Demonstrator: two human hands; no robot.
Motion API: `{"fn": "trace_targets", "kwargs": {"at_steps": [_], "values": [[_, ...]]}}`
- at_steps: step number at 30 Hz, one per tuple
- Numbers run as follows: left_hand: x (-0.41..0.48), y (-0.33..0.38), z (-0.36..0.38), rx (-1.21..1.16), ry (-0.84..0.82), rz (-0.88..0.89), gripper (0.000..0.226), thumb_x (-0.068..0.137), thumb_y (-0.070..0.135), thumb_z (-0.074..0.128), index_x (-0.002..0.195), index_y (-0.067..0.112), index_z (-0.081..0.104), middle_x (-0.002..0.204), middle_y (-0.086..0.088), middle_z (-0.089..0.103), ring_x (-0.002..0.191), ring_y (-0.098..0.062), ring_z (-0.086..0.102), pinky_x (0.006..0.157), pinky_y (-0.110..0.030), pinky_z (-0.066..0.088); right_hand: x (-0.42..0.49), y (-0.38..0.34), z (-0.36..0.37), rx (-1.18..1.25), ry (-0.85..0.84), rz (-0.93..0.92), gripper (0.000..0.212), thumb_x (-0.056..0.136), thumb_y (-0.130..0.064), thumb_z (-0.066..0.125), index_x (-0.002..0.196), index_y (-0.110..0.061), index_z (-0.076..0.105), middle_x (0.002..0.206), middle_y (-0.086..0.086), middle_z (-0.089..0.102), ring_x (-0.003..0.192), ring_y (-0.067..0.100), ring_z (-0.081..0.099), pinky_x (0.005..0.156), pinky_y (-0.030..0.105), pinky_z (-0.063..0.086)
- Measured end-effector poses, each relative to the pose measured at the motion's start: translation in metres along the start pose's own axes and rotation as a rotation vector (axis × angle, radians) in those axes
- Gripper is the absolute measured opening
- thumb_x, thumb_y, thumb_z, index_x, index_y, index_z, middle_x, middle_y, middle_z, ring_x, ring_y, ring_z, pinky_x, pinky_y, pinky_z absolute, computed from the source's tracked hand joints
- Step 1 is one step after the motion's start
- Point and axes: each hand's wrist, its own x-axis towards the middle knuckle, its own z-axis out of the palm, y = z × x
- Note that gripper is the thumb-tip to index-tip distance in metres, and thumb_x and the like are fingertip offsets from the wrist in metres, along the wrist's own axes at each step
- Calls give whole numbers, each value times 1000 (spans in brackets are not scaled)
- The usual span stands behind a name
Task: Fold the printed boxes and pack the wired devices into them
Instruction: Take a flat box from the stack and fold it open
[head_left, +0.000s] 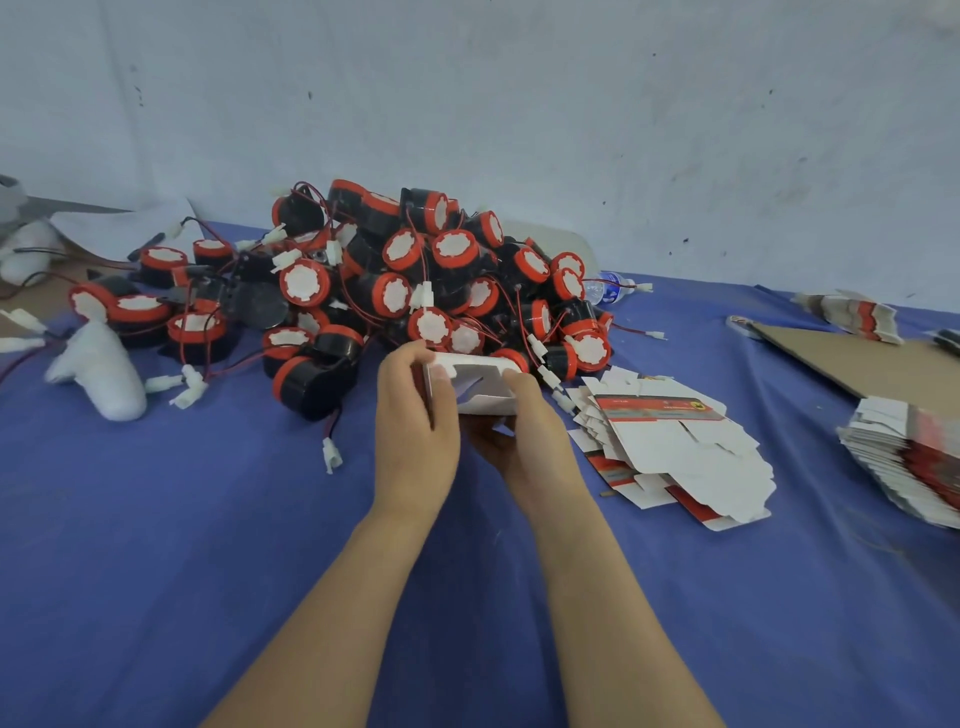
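Both hands hold one small white box (475, 385) just above the blue table, in front of the device pile. My left hand (415, 421) grips its left side with the thumb on the top edge. My right hand (524, 436) supports it from below and the right, thumb on the top flap. The box's top looks partly open, with a flap bent inward. Behind it lies a big heap of black and red round wired devices (415, 275) with white connectors. Flat printed box blanks (675, 447) lie fanned out to the right of my hands.
A second stack of flat blanks (909, 467) sits at the right edge, with a cardboard sheet (857, 358) and more blanks (852, 312) behind it. A white foam wrap (98, 369) lies at the left. A water bottle (608, 288) rests behind the pile. The wall rises close behind.
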Motion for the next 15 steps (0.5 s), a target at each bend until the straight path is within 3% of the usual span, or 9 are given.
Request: {"fn": "trace_targets", "kwargs": {"at_steps": [3, 5, 8, 10, 12, 15], "values": [[2, -1, 1, -117, -46, -167, 41, 98, 11, 45, 136, 22, 37, 130, 9, 47, 114, -2, 47, 94, -16, 39, 0, 2, -1, -27, -41, -34, 17, 92, -26, 55, 103, -17, 63, 93, 6, 67, 87, 21, 67, 77, 34, 56], [5, -1, 2, -179, -60, -283, 47, 102, 19, 39, 147, 28, 28, 145, 10, 37, 129, -3, 36, 105, -22, 32, -1, 4, -2, -103, -84, -82, 16, 91, -29, 56, 100, -22, 67, 101, 6, 69, 96, 22, 67, 80, 33, 56], [10, -3, -1, -285, -63, -394, 44, 104, 31, 36, 146, 41, 28, 154, 8, 28, 139, -11, 32, 115, -36, 29, -3, 7, -3, -196, -125, -127, 24, 94, -46, 53, 94, -32, 72, 101, -1, 74, 98, 17, 69, 75, 26, 56], [13, -5, -1, -372, -63, -441, 45, 103, 25, 39, 144, 43, 31, 152, 5, 34, 137, -17, 37, 113, -43, 34, -4, 7, -4, -205, -97, -123, 37, 96, -55, 44, 79, -43, 74, 89, -8, 75, 91, 12, 71, 70, 24, 57], [11, -6, -1, -356, -63, -420, 46, 102, 17, 40, 141, 43, 35, 147, 6, 41, 132, -16, 43, 109, -39, 40, -2, 7, -5, -180, -79, -124, 45, 97, -56, 39, 69, -44, 73, 80, -9, 75, 84, 13, 72, 66, 25, 58], [8, -7, -1, -249, -31, -348, 45, 99, 7, 39, 127, 41, 44, 136, 9, 49, 123, -9, 48, 89, -14, 43, 0, 11, -5, -212, -77, -158, 32, 98, -44, 46, 87, -33, 73, 90, 1, 76, 89, 20, 72, 73, 30, 59]]}}
